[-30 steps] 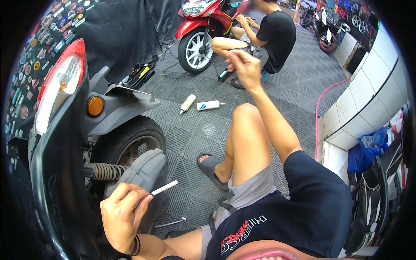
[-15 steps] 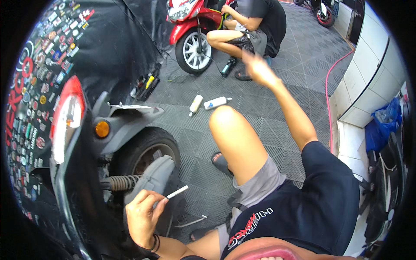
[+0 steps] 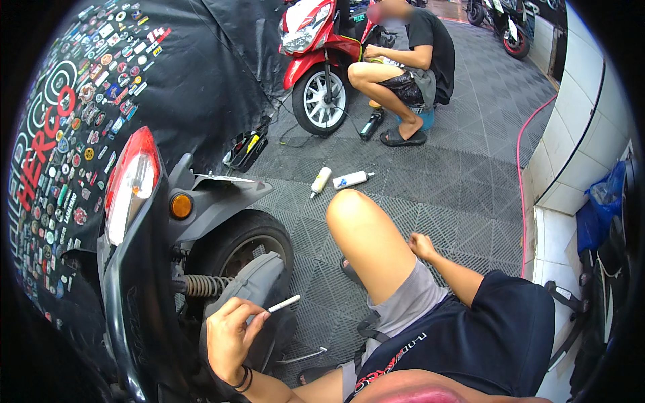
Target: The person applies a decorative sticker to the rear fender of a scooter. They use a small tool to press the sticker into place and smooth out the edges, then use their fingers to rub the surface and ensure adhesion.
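A: Biggest first?

B: Gray floor mat (image 3: 470, 174), all under everything. Then black sheet (image 3: 208, 74) up at the left, with lots of little stickers. In front of it, dark scooter (image 3: 127, 295), a bit farther right in view than a second ago. Red and white tail light (image 3: 134, 185), fat back tire (image 3: 285, 238).

A: And farther off?

B: Red scooter (image 3: 322, 50) with a white front wheel (image 3: 321, 104). Just beside it, co-worker (image 3: 437, 50) in a black shirt, squatting, same as before.

A: Left hand (image 3: 232, 332)?

B: Near the dark scooter. Thumb and fingers pinched together on a thin white stick (image 3: 285, 303), same grip as a second ago.

A: Right hand (image 3: 422, 246)?

B: Down low now, just beside the bare knee (image 3: 349, 211). Half a second ago, up high and blurry. Curled, by the look of it, but too small to say how tightly, or around what.

A: Smaller things?

B: Two white bottles (image 3: 351, 179), lying near each other on the mat, not moved. Littlest, that stick, poking up from the left hand beside the back tire.
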Demonstrator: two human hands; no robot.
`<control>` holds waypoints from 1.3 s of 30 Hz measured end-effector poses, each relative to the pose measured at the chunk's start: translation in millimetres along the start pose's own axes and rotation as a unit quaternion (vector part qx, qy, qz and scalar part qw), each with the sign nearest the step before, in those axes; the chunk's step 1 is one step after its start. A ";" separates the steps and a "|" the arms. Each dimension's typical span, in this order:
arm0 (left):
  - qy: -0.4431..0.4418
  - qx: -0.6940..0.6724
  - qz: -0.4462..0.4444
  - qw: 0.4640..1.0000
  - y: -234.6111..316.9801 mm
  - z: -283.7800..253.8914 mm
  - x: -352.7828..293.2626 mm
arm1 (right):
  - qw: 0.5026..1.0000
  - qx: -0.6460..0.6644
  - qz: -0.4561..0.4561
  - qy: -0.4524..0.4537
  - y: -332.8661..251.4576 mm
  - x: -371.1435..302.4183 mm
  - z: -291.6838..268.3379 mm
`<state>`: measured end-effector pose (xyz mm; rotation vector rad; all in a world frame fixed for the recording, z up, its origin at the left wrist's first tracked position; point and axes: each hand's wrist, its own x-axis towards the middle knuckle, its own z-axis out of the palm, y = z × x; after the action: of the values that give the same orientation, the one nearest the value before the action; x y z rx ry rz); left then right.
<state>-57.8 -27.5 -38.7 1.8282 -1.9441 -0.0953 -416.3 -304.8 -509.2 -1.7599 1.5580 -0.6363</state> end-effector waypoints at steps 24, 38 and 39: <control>0.029 0.017 0.037 0.999 23.7 -32.1 -14.6 | 0.875 0.485 0.005 0.014 -119.2 94.1 -7.7; -0.068 -0.037 -0.020 0.997 -27.8 24.0 31.5 | 0.904 0.382 0.191 0.015 -38.4 -3.7 5.8; -0.070 -0.037 -0.022 0.997 -31.3 26.4 33.2 | 0.903 0.382 0.195 0.014 -37.8 -5.3 6.7</control>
<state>-38.8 -69.7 -64.0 1.8606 -1.9656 -0.3146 -387.7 -297.0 -484.2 -0.8314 1.3520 -0.9068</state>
